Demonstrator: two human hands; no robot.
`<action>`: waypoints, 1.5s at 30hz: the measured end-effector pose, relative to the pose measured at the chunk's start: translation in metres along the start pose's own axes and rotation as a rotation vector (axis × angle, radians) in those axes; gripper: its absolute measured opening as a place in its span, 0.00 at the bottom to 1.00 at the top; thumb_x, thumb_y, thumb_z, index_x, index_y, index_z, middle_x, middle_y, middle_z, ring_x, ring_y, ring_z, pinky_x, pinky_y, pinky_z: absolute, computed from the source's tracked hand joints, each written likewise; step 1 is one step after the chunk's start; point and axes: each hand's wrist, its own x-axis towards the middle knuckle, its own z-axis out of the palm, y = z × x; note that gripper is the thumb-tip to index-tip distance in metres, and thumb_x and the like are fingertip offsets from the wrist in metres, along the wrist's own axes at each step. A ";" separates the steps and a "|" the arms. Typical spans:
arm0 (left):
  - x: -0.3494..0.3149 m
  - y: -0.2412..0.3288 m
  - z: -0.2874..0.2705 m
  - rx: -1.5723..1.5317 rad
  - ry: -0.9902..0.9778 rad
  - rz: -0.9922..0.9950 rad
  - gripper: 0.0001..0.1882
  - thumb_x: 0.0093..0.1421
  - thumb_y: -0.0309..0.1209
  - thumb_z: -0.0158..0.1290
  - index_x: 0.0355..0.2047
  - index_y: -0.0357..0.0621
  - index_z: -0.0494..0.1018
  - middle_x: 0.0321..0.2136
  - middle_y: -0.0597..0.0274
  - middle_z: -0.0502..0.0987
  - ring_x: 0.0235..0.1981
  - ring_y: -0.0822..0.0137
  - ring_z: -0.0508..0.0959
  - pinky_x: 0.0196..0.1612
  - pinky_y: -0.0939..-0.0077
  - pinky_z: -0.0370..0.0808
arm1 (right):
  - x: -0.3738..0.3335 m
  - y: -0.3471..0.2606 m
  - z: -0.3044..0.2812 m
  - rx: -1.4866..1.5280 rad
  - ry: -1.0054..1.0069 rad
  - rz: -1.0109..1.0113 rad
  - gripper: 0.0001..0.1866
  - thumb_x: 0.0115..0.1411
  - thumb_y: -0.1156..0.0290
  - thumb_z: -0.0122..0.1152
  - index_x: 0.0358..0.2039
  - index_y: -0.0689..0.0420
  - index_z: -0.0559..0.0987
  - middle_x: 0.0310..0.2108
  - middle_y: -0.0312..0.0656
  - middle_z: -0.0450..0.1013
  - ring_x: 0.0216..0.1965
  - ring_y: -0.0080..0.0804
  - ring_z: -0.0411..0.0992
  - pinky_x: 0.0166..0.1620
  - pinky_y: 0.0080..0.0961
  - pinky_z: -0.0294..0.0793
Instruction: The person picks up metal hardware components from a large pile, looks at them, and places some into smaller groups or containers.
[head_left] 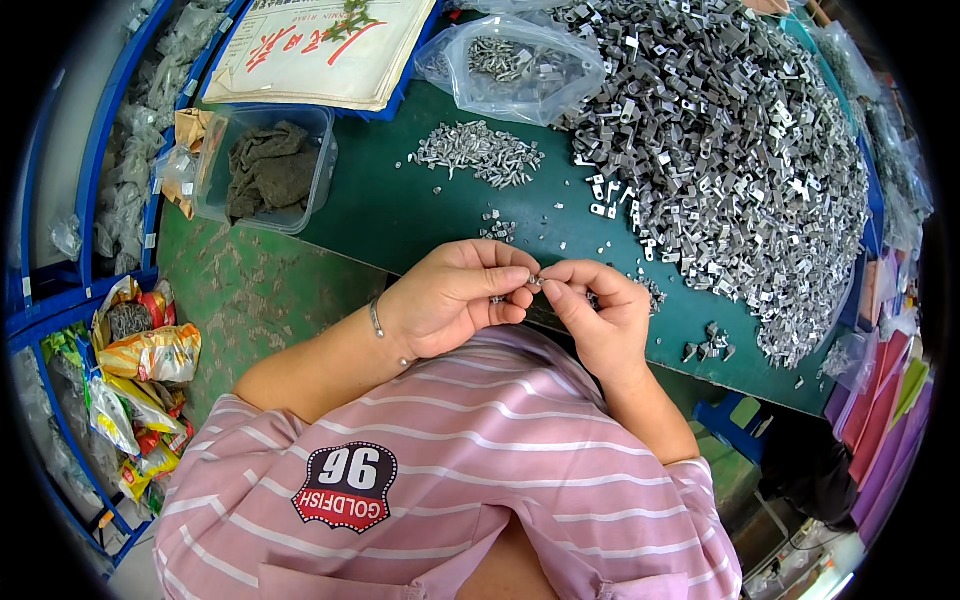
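My left hand [447, 300] and my right hand [606, 312] meet at the near edge of the green table [372, 205]. Between their thumbs and fingertips they pinch a small silvery metal part [535, 282], too small and too covered for me to tell its exact shape. Just beyond the hands lies a little cluster of tiny metal pieces [497, 228]. Farther back is a heap of small silvery metal parts [482, 152]. A very large pile of small metal brackets [735, 165] spreads across the right side.
An open plastic bag [520, 75] of metal parts stands at the back. To the left are a clear tub [318, 190] with a dark cloth [270, 168], a stack of papers [320, 50], and blue shelving [105, 130]. A few dark metal pieces [712, 343] lie at the near right.
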 end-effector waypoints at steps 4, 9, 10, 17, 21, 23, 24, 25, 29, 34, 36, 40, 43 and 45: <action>-0.001 0.000 0.003 0.027 0.022 0.003 0.07 0.63 0.24 0.51 0.40 0.36 0.73 0.32 0.61 0.77 0.32 0.73 0.77 0.36 0.80 0.76 | 0.001 0.000 -0.003 0.266 -0.066 0.242 0.04 0.59 0.78 0.60 0.34 0.63 0.80 0.20 0.26 0.67 0.18 0.11 0.56 0.20 0.12 0.54; -0.001 -0.001 0.004 0.073 0.021 0.016 0.06 0.62 0.24 0.51 0.38 0.36 0.74 0.32 0.61 0.77 0.31 0.72 0.77 0.35 0.80 0.77 | 0.006 0.002 -0.009 0.724 -0.206 0.512 0.06 0.61 0.76 0.56 0.36 0.63 0.78 0.21 0.29 0.69 0.14 0.10 0.52 0.16 0.12 0.46; -0.002 -0.001 0.005 0.072 0.018 0.014 0.06 0.62 0.24 0.51 0.38 0.36 0.74 0.32 0.61 0.77 0.31 0.72 0.77 0.34 0.80 0.77 | 0.006 0.003 -0.010 0.757 -0.224 0.526 0.06 0.61 0.76 0.56 0.37 0.63 0.78 0.20 0.29 0.68 0.14 0.11 0.52 0.16 0.12 0.46; -0.007 0.006 -0.005 -0.041 -0.018 0.061 0.09 0.58 0.26 0.47 0.35 0.34 0.73 0.32 0.56 0.75 0.30 0.69 0.75 0.31 0.76 0.77 | 0.006 0.014 -0.019 1.196 -0.337 0.480 0.06 0.60 0.76 0.50 0.35 0.64 0.74 0.22 0.36 0.65 0.17 0.18 0.56 0.17 0.14 0.51; -0.019 0.021 -0.012 -0.027 0.072 0.139 0.10 0.58 0.30 0.45 0.34 0.36 0.71 0.34 0.56 0.71 0.28 0.69 0.71 0.25 0.80 0.68 | 0.007 0.011 -0.025 1.177 -0.295 0.366 0.08 0.59 0.72 0.46 0.33 0.65 0.70 0.27 0.47 0.66 0.18 0.23 0.59 0.18 0.14 0.56; -0.022 0.028 -0.019 -0.008 0.067 0.162 0.08 0.59 0.30 0.45 0.33 0.37 0.70 0.31 0.61 0.68 0.23 0.76 0.64 0.18 0.87 0.59 | 0.012 0.010 -0.030 0.891 -0.301 0.406 0.06 0.59 0.75 0.52 0.30 0.65 0.73 0.21 0.43 0.68 0.19 0.23 0.63 0.20 0.17 0.63; -0.024 0.029 -0.021 0.031 0.076 0.181 0.08 0.60 0.29 0.46 0.33 0.36 0.70 0.29 0.62 0.68 0.22 0.78 0.63 0.17 0.88 0.58 | 0.008 0.004 -0.022 0.482 -0.220 0.353 0.05 0.58 0.76 0.55 0.30 0.65 0.76 0.21 0.39 0.70 0.20 0.22 0.65 0.22 0.17 0.65; -0.026 0.030 -0.022 0.070 0.084 0.198 0.08 0.60 0.28 0.46 0.33 0.36 0.70 0.28 0.64 0.67 0.21 0.80 0.62 0.17 0.88 0.56 | 0.004 -0.004 -0.011 0.075 -0.138 0.290 0.04 0.57 0.77 0.59 0.30 0.65 0.78 0.20 0.36 0.71 0.21 0.22 0.67 0.24 0.18 0.67; -0.029 0.033 -0.015 0.192 0.195 0.158 0.06 0.59 0.25 0.50 0.35 0.34 0.73 0.20 0.70 0.66 0.18 0.81 0.61 0.17 0.88 0.56 | 0.006 0.004 0.007 -0.726 -0.250 -0.407 0.06 0.50 0.74 0.66 0.31 0.55 0.81 0.21 0.40 0.71 0.21 0.36 0.72 0.24 0.29 0.71; -0.012 0.015 -0.017 1.121 0.426 0.705 0.05 0.56 0.21 0.55 0.33 0.35 0.77 0.15 0.73 0.65 0.16 0.78 0.65 0.19 0.83 0.61 | 0.007 0.009 0.009 -0.827 -0.240 -0.455 0.06 0.50 0.74 0.66 0.30 0.55 0.81 0.20 0.39 0.70 0.21 0.36 0.72 0.23 0.30 0.70; -0.010 0.020 -0.011 1.379 0.480 0.771 0.05 0.54 0.22 0.56 0.33 0.37 0.78 0.16 0.68 0.67 0.17 0.75 0.68 0.21 0.79 0.65 | 0.008 0.009 0.007 -0.639 -0.204 -0.356 0.05 0.52 0.75 0.65 0.31 0.57 0.81 0.20 0.37 0.70 0.20 0.31 0.70 0.22 0.26 0.68; 0.002 0.019 -0.013 1.719 0.530 0.894 0.07 0.52 0.22 0.58 0.33 0.39 0.78 0.19 0.58 0.70 0.20 0.65 0.73 0.24 0.73 0.70 | 0.008 0.003 -0.005 0.303 -0.229 0.232 0.06 0.59 0.75 0.60 0.35 0.62 0.79 0.17 0.30 0.64 0.17 0.18 0.59 0.19 0.17 0.55; 0.006 0.013 -0.014 1.777 0.518 0.951 0.07 0.51 0.22 0.58 0.32 0.39 0.78 0.21 0.56 0.72 0.23 0.58 0.75 0.26 0.69 0.72 | 0.010 0.004 -0.011 0.735 -0.282 0.418 0.07 0.62 0.74 0.58 0.38 0.64 0.78 0.16 0.28 0.61 0.14 0.14 0.51 0.17 0.15 0.47; 0.006 0.013 -0.014 1.761 0.492 0.952 0.07 0.51 0.22 0.58 0.32 0.39 0.78 0.21 0.56 0.72 0.23 0.57 0.75 0.27 0.68 0.72 | 0.009 0.007 -0.013 0.811 -0.298 0.421 0.08 0.62 0.74 0.57 0.39 0.64 0.78 0.16 0.28 0.60 0.14 0.14 0.49 0.17 0.15 0.46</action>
